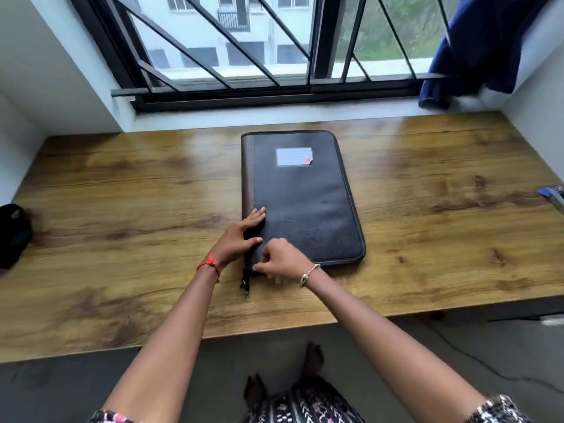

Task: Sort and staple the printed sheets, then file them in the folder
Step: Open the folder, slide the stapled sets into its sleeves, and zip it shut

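One dark folder [305, 203] lies shut and flat in the middle of the wooden surface [122, 184], its spine to the left and its long sides running away from the person; whatever is inside it is hidden. A pale lined label [294, 156] sits on the upper part of the cover. The left hand [241, 239] rests on the folder's near left edge with its fingers [258, 213] straight and flat on the cover. The right hand [280, 259] is at the near left corner, just beside the left, its fingers curled and pinching the folder's edge there; motion blur hides exactly which part they grip. A short black strap [245, 282] hangs from that corner onto the wood. The folder's far end stops short of the window sill, and its near end lies well back from the front edge of the surface. Wide bare wood opens on both sides. A black object [10, 233] sits at the far left edge, and a blue and grey thing [553, 195], cut off by the frame, sits at the far right, both well apart from the folder. A blue cloth [476, 47] hangs by the barred window [244, 41]. In all: one folder, one label, one strap, two hands.
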The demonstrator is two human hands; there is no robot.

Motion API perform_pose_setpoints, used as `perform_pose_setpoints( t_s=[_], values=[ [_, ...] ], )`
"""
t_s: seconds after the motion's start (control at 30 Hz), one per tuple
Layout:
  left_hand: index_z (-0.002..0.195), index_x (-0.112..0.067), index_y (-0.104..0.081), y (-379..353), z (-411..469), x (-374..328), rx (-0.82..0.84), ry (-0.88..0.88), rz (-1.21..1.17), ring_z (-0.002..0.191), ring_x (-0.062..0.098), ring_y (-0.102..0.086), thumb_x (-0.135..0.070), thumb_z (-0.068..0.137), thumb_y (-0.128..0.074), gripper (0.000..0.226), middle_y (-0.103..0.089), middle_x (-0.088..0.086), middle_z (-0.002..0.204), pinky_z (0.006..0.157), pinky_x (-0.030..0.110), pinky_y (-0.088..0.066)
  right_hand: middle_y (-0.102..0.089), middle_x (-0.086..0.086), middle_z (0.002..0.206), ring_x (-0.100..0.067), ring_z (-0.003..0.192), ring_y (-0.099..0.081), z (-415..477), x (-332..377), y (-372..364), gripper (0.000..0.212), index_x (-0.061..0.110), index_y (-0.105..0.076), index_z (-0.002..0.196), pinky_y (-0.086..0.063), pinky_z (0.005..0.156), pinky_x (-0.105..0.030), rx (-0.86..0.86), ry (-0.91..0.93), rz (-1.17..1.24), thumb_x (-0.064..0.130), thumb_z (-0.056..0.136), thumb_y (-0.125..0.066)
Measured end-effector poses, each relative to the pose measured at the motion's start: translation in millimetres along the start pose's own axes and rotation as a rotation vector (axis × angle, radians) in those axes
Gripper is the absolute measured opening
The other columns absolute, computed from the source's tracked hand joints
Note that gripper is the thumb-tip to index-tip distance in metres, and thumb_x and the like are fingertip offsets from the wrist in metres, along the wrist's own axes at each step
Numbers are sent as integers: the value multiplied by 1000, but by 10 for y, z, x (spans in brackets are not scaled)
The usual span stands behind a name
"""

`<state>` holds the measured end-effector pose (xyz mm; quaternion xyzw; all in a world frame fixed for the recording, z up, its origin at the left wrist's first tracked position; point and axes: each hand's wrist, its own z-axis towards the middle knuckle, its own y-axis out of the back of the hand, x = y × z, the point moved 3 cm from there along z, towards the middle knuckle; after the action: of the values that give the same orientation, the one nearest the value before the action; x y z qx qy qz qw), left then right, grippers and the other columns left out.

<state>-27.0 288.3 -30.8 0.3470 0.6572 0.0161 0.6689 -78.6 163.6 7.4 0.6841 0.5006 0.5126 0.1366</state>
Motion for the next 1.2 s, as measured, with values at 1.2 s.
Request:
perform_pose_setpoints(
  t_s=[1.2],
  values=[
    [146, -4, -2, -266, -272, 80, 114, 110, 365, 143, 26, 15, -31, 73, -42, 88, 11, 9, 155, 110, 21, 12, -72, -11, 95, -30, 97, -63, -299, -10, -497, 41, 15, -73, 89, -46, 74, -34, -327, -126, 82, 53, 78, -64]
  ],
)
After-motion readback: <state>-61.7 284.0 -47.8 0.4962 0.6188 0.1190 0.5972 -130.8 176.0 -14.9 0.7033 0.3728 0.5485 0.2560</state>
